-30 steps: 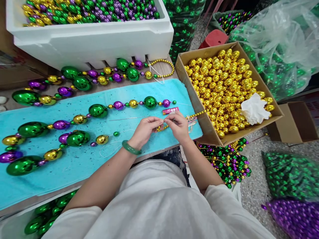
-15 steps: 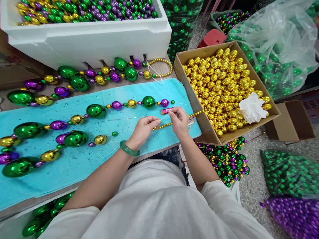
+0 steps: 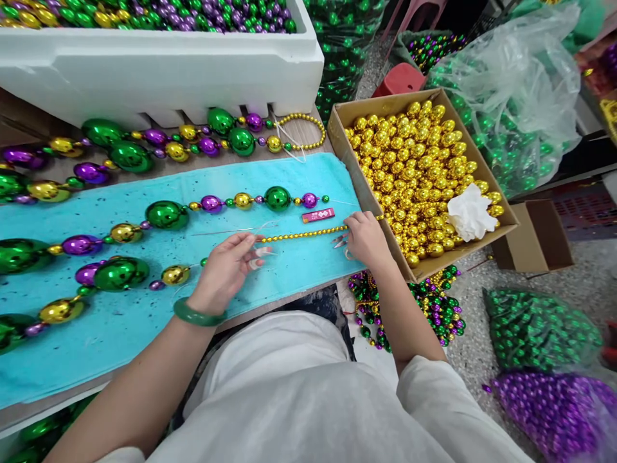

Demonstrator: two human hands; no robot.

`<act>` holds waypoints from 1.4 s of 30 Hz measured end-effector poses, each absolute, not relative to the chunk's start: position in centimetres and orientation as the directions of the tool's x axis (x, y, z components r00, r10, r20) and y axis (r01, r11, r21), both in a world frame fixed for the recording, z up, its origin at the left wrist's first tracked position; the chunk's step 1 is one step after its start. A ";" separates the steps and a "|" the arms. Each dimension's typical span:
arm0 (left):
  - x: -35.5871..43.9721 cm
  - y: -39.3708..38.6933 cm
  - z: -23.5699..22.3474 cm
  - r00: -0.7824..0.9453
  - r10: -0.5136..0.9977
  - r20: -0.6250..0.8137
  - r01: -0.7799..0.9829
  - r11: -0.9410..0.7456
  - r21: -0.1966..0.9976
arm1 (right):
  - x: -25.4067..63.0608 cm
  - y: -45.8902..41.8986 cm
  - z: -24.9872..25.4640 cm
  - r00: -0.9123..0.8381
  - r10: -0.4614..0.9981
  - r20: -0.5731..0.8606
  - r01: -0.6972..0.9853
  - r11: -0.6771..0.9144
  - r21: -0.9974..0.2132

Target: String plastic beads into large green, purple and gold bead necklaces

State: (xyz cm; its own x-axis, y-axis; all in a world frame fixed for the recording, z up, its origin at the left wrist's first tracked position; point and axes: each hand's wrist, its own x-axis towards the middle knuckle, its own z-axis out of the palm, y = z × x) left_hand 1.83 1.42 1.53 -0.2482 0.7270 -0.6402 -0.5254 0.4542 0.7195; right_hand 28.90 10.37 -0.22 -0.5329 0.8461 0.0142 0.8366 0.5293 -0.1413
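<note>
A thin strand of small gold beads (image 3: 306, 235) stretches between my two hands over the blue towel (image 3: 299, 270). My left hand (image 3: 229, 267), with a green bangle at the wrist, pinches the strand's left end between thumb and index finger; the other fingers are loosely curled. At the towel's right edge, my right hand (image 3: 365, 238) is closed on the strand near the cardboard box. A small pink packet (image 3: 318, 215) lies just above the strand. A thin needle (image 3: 234, 230) rests above my left hand. Beyond it runs a string of green, purple and gold beads (image 3: 277, 199).
The cardboard box (image 3: 506, 230) of gold beads adjoins the towel's right end. A white foam box (image 3: 159, 77) of mixed beads stands behind a finished-looking bead necklace (image 3: 241, 141). Bags of green beads (image 3: 540, 328) and purple beads (image 3: 554, 411) sit on the floor at right.
My hands have moved apart, left hand leftward and right hand rightward, drawing the gold strand straight between them. The thread pinched between them earlier is released. The view has shifted slightly.
</note>
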 end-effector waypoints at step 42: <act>9.2 8.0 1.1 0.424 0.865 -0.267 -0.125 0.348 0.929 | 28.9 12.7 7.4 -0.675 0.738 -0.002 0.608 0.554 -0.569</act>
State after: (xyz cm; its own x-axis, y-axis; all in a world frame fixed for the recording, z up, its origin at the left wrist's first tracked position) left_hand 9.15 7.99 1.06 0.4237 0.8654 -0.2674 -0.1247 0.3482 0.9291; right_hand 28.94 12.72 7.38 -0.6746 0.7382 -0.0018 0.6080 0.5542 -0.5686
